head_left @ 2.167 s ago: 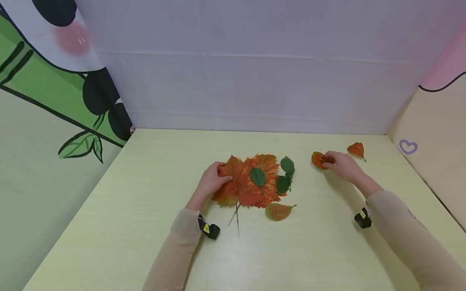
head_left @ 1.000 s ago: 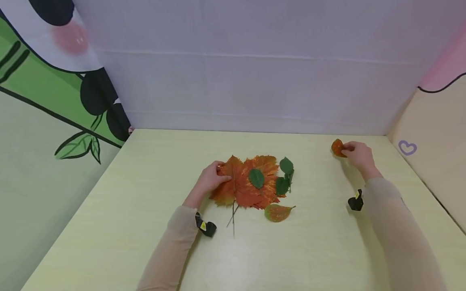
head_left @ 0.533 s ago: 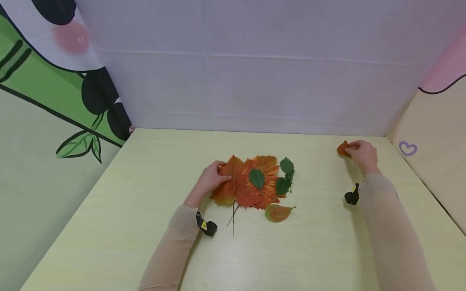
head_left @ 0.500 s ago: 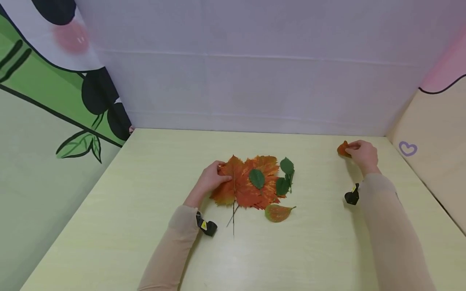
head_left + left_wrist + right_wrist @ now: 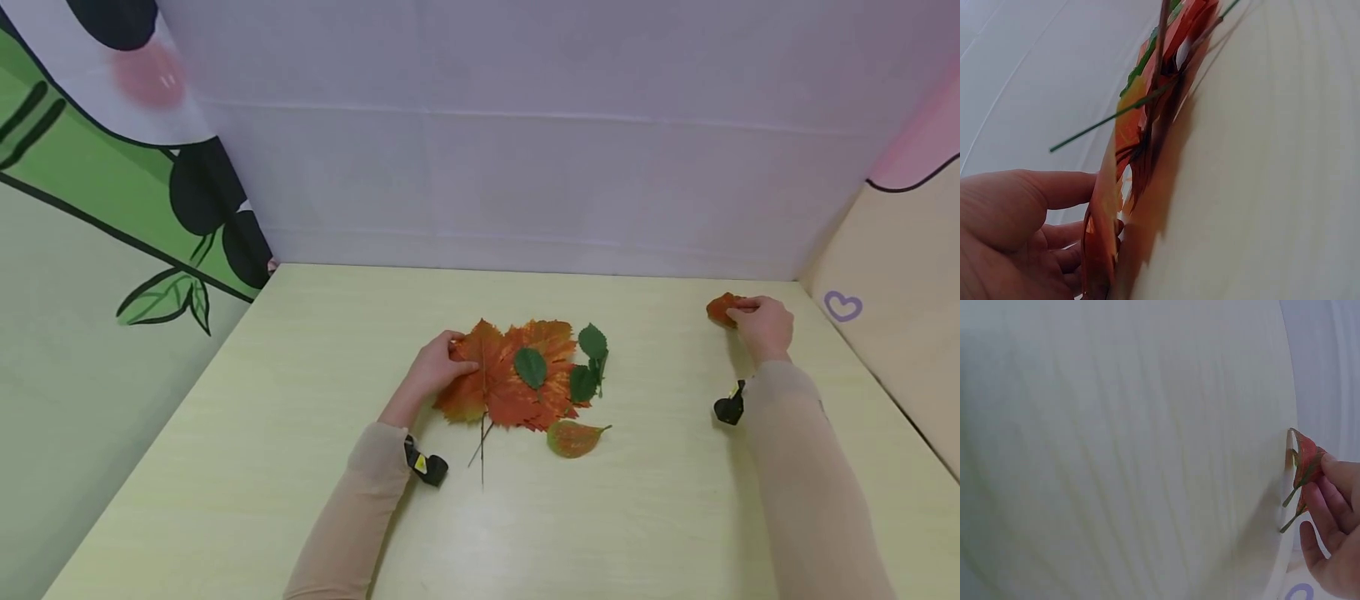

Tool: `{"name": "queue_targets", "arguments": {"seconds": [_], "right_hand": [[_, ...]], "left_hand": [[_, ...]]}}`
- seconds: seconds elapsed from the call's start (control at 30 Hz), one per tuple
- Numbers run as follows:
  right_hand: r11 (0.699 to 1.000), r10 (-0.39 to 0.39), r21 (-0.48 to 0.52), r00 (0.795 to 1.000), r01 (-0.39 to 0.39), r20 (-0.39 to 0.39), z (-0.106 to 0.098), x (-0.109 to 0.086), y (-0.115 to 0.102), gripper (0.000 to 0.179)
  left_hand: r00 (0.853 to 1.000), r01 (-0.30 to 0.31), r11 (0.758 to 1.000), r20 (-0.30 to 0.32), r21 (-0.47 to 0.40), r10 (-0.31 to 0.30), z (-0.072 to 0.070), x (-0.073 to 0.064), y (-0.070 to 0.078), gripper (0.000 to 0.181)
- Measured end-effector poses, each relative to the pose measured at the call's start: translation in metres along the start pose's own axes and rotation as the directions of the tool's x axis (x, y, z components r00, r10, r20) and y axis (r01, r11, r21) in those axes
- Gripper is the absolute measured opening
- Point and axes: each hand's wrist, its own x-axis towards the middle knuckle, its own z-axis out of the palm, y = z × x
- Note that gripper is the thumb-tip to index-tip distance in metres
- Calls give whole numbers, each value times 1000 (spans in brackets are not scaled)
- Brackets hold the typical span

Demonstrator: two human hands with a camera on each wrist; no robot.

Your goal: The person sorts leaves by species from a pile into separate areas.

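Note:
My left hand (image 5: pixel 437 364) pinches the left edge of a bunch of orange maple leaves (image 5: pixel 498 396), thumb on one face and fingers behind, as the left wrist view shows. Two thin stems stick out toward the front. At the back right, my right hand (image 5: pixel 763 325) pinches small orange-red leaves (image 5: pixel 722 309). In the right wrist view two stems hang from these small leaves (image 5: pixel 1305 464), between thumb and fingers. One green leaf (image 5: pixel 530 367) lies on top of the maple bunch, and more green leaves (image 5: pixel 592 341) lie along its right edge.
A green-orange rounded leaf (image 5: pixel 576 439) lies just in front of the bunch. The pale wooden table (image 5: pixel 562 525) meets a lilac backdrop (image 5: pixel 525 183) at the back and a beige panel (image 5: pixel 900 333) with a drawn heart on the right.
My right hand has moved right and back with its leaf, and the orange leaf that lay alone at the back right is now gathered there. My left hand stays on the maple leaves.

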Motion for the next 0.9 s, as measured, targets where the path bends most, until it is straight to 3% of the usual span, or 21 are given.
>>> {"name": "queue_targets", "arguments": {"seconds": [0.13, 0.27, 0.37, 0.57, 0.9], "right_hand": [[998, -29, -59, 1000, 28, -4, -5, -2, 3, 45], [986, -120, -119, 993, 118, -10, -10, -7, 2, 44], [967, -214, -139, 977, 214, 17, -12, -13, -4, 41], [892, -410, -163, 907, 421, 100, -10, -33, -26, 34], [768, -595, -151, 781, 622, 189, 18, -80, -56, 24]], "left_hand": [[1000, 2, 1000, 0, 8, -2, 2, 1, -1, 57], [1000, 2, 1000, -2, 5, -2, 2, 2, -2, 58], [1000, -3, 1000, 0, -1, 3, 0, 1, -2, 59], [1000, -5, 1000, 3, -1, 5, 0, 1, -1, 59], [1000, 4, 1000, 7, -7, -4, 0, 1, 0, 60]]}}
